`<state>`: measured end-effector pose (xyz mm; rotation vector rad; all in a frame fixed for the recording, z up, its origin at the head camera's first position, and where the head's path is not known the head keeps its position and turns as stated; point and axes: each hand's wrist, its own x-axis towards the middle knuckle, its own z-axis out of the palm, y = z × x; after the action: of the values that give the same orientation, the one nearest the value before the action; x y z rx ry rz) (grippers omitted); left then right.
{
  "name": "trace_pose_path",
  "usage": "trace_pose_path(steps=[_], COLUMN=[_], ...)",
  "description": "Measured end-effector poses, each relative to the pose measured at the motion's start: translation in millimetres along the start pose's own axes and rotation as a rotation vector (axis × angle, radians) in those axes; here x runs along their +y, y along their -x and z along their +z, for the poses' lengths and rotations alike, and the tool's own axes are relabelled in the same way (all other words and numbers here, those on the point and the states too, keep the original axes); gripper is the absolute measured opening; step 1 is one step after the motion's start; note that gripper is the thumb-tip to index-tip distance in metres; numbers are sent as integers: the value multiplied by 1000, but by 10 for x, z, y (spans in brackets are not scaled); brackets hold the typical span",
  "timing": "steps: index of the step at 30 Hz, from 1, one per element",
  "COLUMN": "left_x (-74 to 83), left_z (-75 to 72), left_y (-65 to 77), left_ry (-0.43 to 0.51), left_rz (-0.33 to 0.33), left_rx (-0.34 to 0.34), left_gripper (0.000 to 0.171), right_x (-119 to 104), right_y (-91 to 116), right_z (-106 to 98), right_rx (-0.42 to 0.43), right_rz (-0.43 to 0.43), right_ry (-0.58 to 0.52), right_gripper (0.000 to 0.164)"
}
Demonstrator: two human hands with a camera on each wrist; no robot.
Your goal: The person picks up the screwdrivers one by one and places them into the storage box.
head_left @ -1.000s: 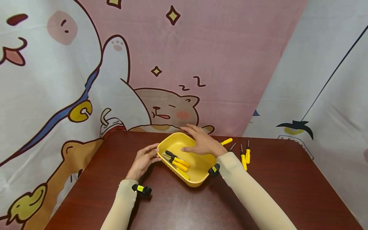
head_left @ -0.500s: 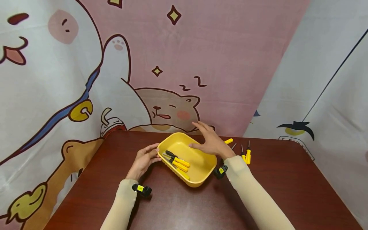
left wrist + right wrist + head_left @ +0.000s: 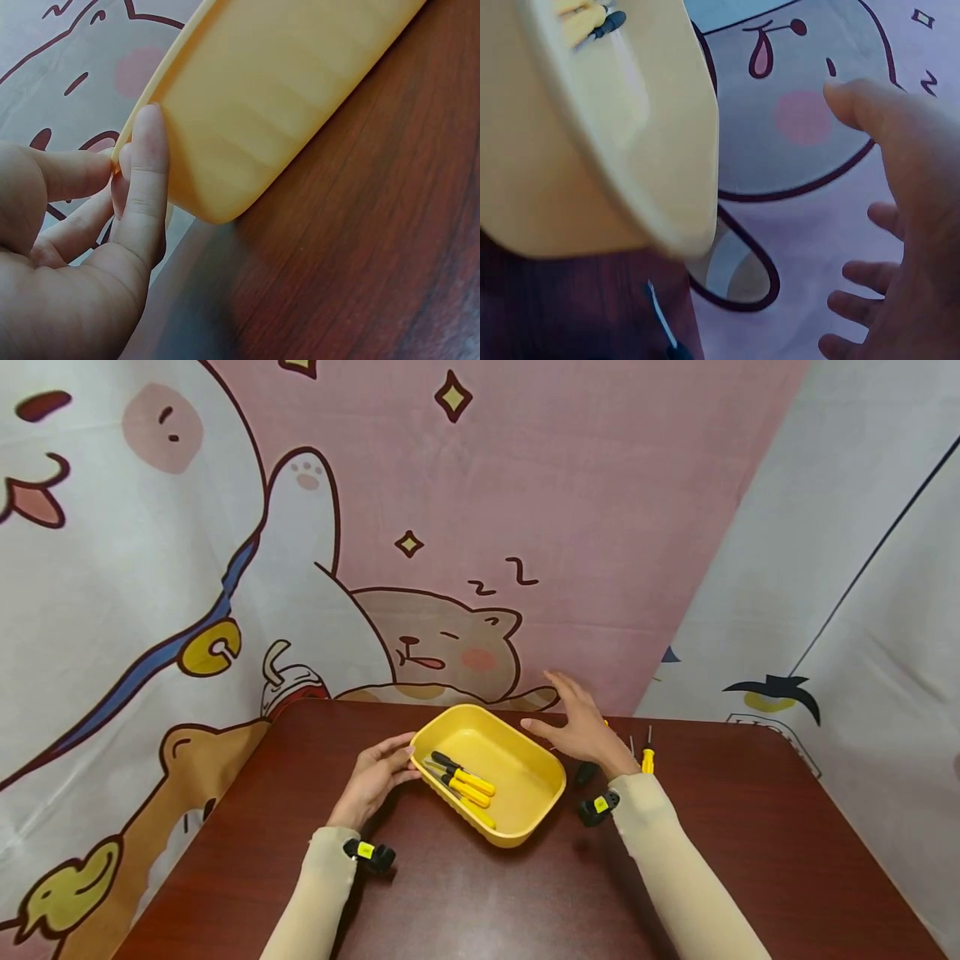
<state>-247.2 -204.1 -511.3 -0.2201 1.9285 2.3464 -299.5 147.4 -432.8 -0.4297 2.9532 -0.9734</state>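
Note:
A yellow plastic bin (image 3: 528, 768) sits turned at an angle on the table. Several yellow-and-black screwdrivers (image 3: 471, 790) lie in it along the near left side. My left hand (image 3: 372, 781) pinches the rim at the bin's left corner; the left wrist view shows thumb and fingers on either side of that rim (image 3: 154, 90). To the right of the bin hovers my right hand (image 3: 585, 733), fingers spread and holding nothing. Under and beside it are more screwdrivers, partly hidden: a dark handle (image 3: 587, 772) and a yellow one (image 3: 647, 761). In the right wrist view a screwdriver shaft (image 3: 658, 311) shows below the bin.
The dark red-brown table (image 3: 480, 902) ends at the back against a cloth backdrop (image 3: 600, 527) with cartoon animals. Black wrist cameras (image 3: 371, 855) are strapped on both sleeves.
My right hand has moved right, from over the bin to beyond its right side, covering some loose screwdrivers and uncovering a dark handle. The left hand and bin stay put.

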Motion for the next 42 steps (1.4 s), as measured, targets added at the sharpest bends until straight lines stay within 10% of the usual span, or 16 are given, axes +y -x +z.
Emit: trace_pose_path(steps=[42], left_x=[15], left_z=[8], left_y=[19], left_ry=[17], left_rz=[-2], left_rx=[-10], left_gripper=[38], right_x=[1398], right_y=[390], right_z=[-405], right_rx=[76], right_rz=[126], right_ry=[215], right_gripper=[86])
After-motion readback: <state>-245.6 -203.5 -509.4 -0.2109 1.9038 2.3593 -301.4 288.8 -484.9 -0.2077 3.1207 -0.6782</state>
